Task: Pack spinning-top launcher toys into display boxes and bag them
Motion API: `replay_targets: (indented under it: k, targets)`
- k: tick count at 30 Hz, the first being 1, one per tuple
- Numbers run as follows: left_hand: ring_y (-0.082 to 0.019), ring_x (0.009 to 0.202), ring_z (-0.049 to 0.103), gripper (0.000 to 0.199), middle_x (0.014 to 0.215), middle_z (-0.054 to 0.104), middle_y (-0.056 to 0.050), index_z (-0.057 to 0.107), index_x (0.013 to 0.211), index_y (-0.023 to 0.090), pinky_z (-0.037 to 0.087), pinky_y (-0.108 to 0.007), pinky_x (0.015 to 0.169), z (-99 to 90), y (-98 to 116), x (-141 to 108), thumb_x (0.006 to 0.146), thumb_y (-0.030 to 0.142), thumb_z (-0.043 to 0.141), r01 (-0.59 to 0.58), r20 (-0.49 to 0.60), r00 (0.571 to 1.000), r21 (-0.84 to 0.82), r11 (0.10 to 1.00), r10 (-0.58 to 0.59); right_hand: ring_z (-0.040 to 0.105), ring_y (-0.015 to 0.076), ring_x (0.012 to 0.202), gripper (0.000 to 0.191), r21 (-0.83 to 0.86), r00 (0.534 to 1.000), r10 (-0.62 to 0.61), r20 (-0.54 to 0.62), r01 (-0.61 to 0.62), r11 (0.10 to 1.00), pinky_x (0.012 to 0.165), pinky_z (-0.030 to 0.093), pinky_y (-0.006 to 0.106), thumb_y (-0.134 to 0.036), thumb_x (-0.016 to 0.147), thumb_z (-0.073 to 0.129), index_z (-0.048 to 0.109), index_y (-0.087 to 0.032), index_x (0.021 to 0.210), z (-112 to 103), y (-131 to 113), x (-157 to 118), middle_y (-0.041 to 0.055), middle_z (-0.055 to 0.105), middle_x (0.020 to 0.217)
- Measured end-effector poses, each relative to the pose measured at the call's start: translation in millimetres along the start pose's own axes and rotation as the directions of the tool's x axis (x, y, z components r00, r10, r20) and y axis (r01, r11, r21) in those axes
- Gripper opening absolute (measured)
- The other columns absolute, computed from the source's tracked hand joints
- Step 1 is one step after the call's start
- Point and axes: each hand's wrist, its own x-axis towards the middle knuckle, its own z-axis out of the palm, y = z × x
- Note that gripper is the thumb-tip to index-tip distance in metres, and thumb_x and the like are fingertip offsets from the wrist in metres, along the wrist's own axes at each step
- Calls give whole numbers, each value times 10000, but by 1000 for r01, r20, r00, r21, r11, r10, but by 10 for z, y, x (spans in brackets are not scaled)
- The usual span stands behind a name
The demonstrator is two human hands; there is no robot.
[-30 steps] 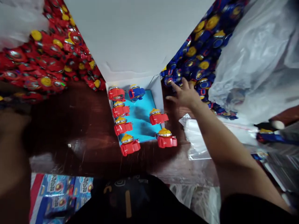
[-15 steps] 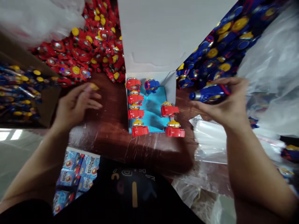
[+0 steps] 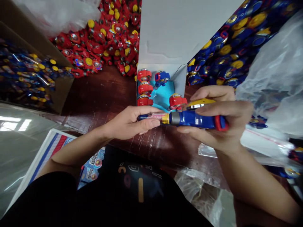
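Worktop (image 3: 101,94), dark reddish-brown, scuffed toward its near edge. White box (image 3: 170,28), open, flap raised, set mid-worktop; blue floor inside. Heap of blue toys (image 3: 217,60), far right corner, cloudy plastic (image 3: 272,66) beside it. Heap of red toys (image 3: 94,41), far left. Cardboard carton (image 3: 62,94), left edge, filled with small tubes.

Pair of hands, in front of the white box: right hand (image 3: 224,116), fingers and thumb closed around a blue-bodied toy (image 3: 197,121), yellow top, red end; left hand (image 3: 131,124), thumb and fingers pinching a clear tube (image 3: 155,116). Tube's yellow collar against the toy's grey end, or nearly; contact cannot be told. Inside the box: red figures (image 3: 145,88) along the left wall, one red figure (image 3: 177,101) at right, one blue figure (image 3: 162,77) toward the back.
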Motion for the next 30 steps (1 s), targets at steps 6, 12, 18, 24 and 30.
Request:
replay_targets:
  k: [6, 12, 18, 24, 30]
  targets:
    - [-170, 933, 732, 296, 1072, 784, -38, 698, 1442, 203, 626, -299, 887, -4, -170, -22, 1152, 218, 639, -413, 124, 747, 856, 310, 654, 702, 167, 728, 424, 291, 902, 399, 166, -432, 854, 570, 606, 320, -508, 910, 933, 645, -307, 1149, 191, -60, -156, 8, 703, 1041]
    - [-309, 1512, 604, 623, 1615, 636, -160, 493, 1692, 237, 498, -473, 1271, -359, -308, 185, 1179, 588, 535, -268, 7, 820, 888, 373, 572, 683, 171, 818, 513, -62, 938, 341, 67, -337, 940, 719, 651, 351, -617, 954, 860, 644, -263, 1255, -67, 188, 94, 62, 695, 1151]
    - [-374, 1755, 268, 781, 1854, 343, -153, 463, 1748, 253, 256, -630, 1408, -662, -808, 680, 1184, 722, 196, -53, -80, 974, 826, 561, 210, 679, 306, 1140, 557, -652, 822, 338, 459, 53, 757, 946, 650, 456, -539, 966, 847, 679, -220, 1391, 21, 785, 624, 151, 602, 1487]
    - [-352, 1772, 227, 747, 1855, 349, -134, 453, 1751, 245, 257, -651, 1412, -672, -1124, 816, 1197, 688, 218, -53, -50, 989, 766, 640, 142, 695, 248, 996, 444, -592, 594, 424, 684, 113, 798, 962, 627, 456, -377, 938, 863, 692, -170, 1291, 391, 1079, 780, 163, 607, 1460]
    - [-311, 1772, 237, 566, 1842, 384, -103, 550, 1684, 199, 268, -622, 1431, -526, -981, 818, 1231, 406, 281, 64, -110, 992, 855, 515, 61, 617, 166, 763, 481, -269, 611, 133, 781, 137, 953, 774, 614, 362, -641, 875, 834, 744, -258, 1151, 304, 1588, 832, 91, 687, 1192]
